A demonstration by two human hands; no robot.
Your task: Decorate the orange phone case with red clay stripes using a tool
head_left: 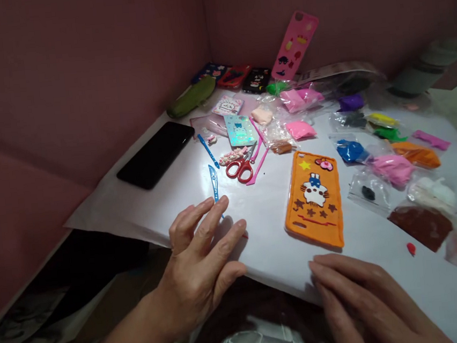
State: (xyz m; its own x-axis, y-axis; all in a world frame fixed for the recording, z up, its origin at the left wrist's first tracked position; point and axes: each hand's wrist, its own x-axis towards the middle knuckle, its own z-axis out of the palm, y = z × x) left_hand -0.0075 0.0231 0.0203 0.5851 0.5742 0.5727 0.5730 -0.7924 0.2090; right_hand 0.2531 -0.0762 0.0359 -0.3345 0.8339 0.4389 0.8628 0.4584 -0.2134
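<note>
Right hand (pixel 367 293) nearest my camera, just before orange rectangular cat-decorated phone case (pixel 313 201), fingers together, whether pinching I cannot tell, left hand (pixel 198 271) with fingers spread.

Pink walls (pixel 95 92) meet in what looks to me like a home craft corner: on the white-covered worktop (pixel 267 211), bags of coloured, clay-like lumps (pixel 350 150) crowd right of an orange phone case (pixel 317 222), red-handled scissors (pixel 244 161) lie to its left, and a pink decorated case (pixel 294 47) leans beyond it.
</note>
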